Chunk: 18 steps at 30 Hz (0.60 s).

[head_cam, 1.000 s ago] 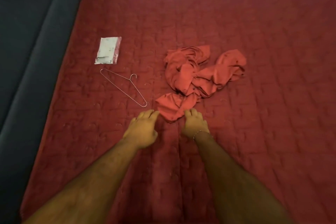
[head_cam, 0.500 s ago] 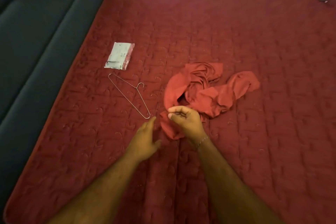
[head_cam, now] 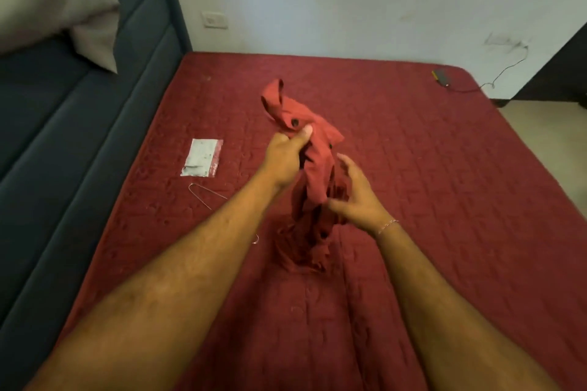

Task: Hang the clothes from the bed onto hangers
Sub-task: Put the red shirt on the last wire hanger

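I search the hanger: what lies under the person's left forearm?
The wire hanger lies on the red bed cover. Its bent end shows left of the left forearm; the middle is covered.

Garment (head_cam: 313, 149) held above bed (head_cam: 444, 200), hanger (head_cam: 203, 195) left, packet (head_cam: 202, 157) behind hanger

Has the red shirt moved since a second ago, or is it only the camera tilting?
Yes. The shirt is lifted off the bed, gripped by the left hand. Earlier it lay crumpled right of the hanger, which stays below the packet.
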Available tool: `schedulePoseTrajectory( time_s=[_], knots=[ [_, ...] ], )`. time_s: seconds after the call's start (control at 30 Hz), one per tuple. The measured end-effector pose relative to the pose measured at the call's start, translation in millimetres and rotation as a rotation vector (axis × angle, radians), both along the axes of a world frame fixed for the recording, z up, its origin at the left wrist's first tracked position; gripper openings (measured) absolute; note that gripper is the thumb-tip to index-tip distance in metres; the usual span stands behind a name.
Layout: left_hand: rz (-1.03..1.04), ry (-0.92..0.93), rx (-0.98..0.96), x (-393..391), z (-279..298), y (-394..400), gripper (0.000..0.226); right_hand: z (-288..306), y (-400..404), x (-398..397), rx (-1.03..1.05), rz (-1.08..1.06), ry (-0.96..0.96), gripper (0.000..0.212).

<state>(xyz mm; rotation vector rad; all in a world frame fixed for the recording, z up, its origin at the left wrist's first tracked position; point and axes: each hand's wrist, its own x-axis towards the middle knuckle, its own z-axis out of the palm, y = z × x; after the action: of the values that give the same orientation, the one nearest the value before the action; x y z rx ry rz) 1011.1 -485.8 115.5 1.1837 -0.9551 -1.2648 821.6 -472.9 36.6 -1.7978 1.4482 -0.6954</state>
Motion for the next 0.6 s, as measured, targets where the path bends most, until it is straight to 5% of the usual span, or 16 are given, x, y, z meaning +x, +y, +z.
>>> schedulePoseTrajectory(
  time_s=[0.03, 0.1, 0.17, 0.23, 0.3, 0.37, 0.47, 0.53, 0.6],
  knots=[
    [-0.011, 0.095, -0.027, 6.3, 26.0, -0.6, 0.022, -3.9, 4.1, 5.7, 0.019, 0.006, 0.071, 0.093],
    [-0.082, 0.194, -0.069, 26.5, 70.3, 0.4, 0.021, 8.3, 13.2, 29.4, 0.061, -0.032, 0.110, 0.050],
    [-0.100, 0.116, -0.076, 50.5, 92.9, 0.7, 0.019, 31.2, 13.8, 55.5, 0.090, -0.155, 0.042, 0.016],
    [-0.014, -0.115, -0.062, 76.1, 97.3, 2.9, 0.006, 57.9, 13.6, 76.3, 0.158, -0.314, -0.255, 0.021],
    [0.142, -0.424, -0.103, 96.4, 90.5, 14.5, 0.019, 88.8, 11.9, 91.2, 0.263, -0.449, -0.607, 0.017],
    [0.176, -0.548, -0.303, 109.5, 77.3, 44.8, 0.026, 115.7, 12.4, 102.0, 0.362, -0.531, -0.760, 0.018],
    [-0.194, -0.660, -0.526, 114.4, 55.6, 97.2, 0.041, 140.1, 14.1, 117.1, 0.513, -0.464, -0.884, 0.045],
    [-0.364, -0.833, -0.454, 115.5, 38.6, 118.9, 0.075, 147.9, 18.3, 130.4, 0.588, -0.405, -0.960, 0.038],
    [-0.302, -0.890, -0.363, 118.7, 20.0, 121.9, 0.073, 157.7, 28.1, 144.1, 0.601, -0.347, -1.046, 0.029]
  ],
)
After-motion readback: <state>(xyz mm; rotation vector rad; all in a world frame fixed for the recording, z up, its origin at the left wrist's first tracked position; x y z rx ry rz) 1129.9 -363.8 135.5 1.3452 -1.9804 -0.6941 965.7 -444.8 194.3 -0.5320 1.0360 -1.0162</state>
